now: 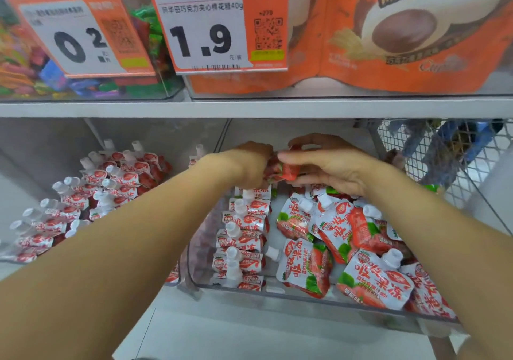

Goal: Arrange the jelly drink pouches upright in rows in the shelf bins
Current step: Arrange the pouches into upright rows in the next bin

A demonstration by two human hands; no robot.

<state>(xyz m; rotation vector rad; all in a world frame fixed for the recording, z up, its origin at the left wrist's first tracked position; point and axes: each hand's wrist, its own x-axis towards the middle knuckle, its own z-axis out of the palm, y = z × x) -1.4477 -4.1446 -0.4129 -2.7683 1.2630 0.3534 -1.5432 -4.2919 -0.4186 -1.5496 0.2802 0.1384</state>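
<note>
Lower shelf, pale and smooth, bare along its front lip below the bins. Right clear bin, hard transparent plastic with a rounded front wall: loose pouches lie flat and overlapping across its right half, glossy white-and-red film printed with strawberries, each with a stubby white screw cap; upright row stands single file along the bin's left wall, caps up, front to back; a narrow strip of bare floor separates row from pile. Left clear bin, same plastic, just beside the first: standing pouches in several diagonal rows, caps up, with open room behind them toward the rear wall. Both forearms reach in under the upper shelf edge, a flat grey band close above the knuckles. Left hand, fingers curled down round a crumpled red pouch at the rear of the upright row. Right hand, thumb and fingers pinching the held pouch, touching the left hand's fingers. Wire mesh panel, white diamond grid, at right. Above: price tags, orange card reading 1.9 and 0.2; marshmallow bags, orange; mixed bright wrapped candy.
</note>
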